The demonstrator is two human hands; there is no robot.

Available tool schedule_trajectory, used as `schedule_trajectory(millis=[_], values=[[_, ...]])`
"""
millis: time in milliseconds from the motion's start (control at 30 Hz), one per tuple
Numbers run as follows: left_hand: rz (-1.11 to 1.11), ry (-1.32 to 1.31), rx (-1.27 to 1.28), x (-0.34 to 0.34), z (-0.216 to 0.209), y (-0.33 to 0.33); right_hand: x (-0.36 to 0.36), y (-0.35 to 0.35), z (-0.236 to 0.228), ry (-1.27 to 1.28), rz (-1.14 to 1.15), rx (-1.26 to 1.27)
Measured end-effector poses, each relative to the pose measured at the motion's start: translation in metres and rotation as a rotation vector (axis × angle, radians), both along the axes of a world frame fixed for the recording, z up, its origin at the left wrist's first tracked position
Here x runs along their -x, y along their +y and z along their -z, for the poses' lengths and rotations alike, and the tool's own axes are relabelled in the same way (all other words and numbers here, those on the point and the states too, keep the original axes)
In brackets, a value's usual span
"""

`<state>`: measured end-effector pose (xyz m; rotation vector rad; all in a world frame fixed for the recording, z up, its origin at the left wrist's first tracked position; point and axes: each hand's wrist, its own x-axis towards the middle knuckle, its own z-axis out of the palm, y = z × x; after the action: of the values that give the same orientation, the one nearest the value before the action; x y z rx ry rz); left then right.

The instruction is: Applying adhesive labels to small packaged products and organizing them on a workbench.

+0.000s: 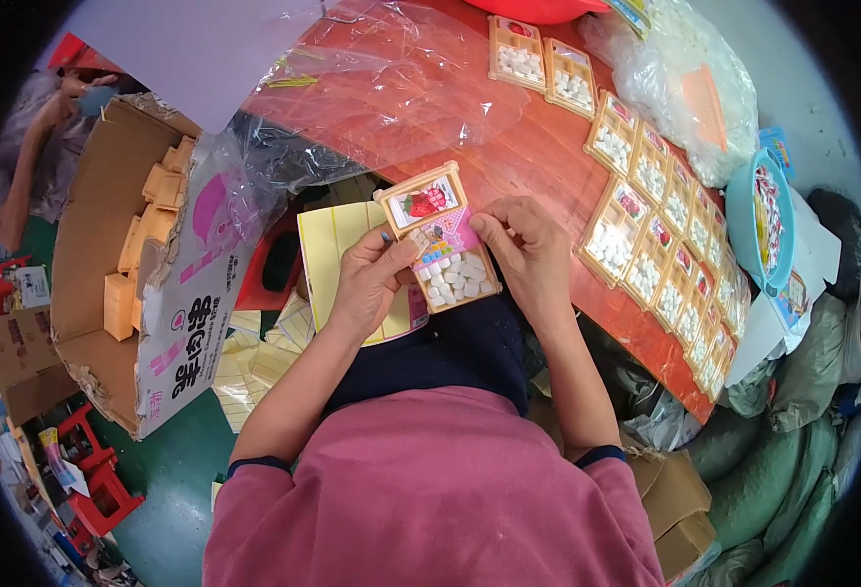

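Fingers of the left hand (370, 285) grip the left side of the tray (467, 300), held above the lap, off the near edge of the tabletop (528, 168). Right hand (528, 243): thumb at the right end of the pink label (448, 238); cannot tell whether its fingers grip or only press. Step in hand looks like seating the label. Best practice: keep tray level so the white pieces (457, 281) stay put, square the label, smooth outward, press lightly.
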<state>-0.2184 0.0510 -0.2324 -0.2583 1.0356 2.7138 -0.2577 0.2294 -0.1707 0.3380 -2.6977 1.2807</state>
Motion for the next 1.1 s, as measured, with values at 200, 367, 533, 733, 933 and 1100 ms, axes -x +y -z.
schedule_trajectory(millis=[200,367,533,733,933,1100], values=[[-0.009,0.044,0.151,0.004,-0.012,0.006,-0.011,-0.001,-0.015,-0.237,0.028,0.183],[-0.050,0.332,0.492,0.011,-0.026,0.014,-0.006,0.016,-0.002,-0.424,-0.037,0.507],[0.015,0.196,0.192,0.013,-0.051,0.019,0.000,0.048,0.017,-0.593,-0.097,0.989],[0.062,0.244,0.258,0.018,-0.060,0.033,-0.003,0.052,0.032,-0.528,-0.215,1.235],[0.156,0.235,0.303,0.014,-0.077,0.053,-0.007,0.054,0.055,-0.643,-0.326,1.538],[0.140,0.298,0.272,0.011,-0.081,0.063,-0.011,0.056,0.067,-0.812,-0.313,1.648]])
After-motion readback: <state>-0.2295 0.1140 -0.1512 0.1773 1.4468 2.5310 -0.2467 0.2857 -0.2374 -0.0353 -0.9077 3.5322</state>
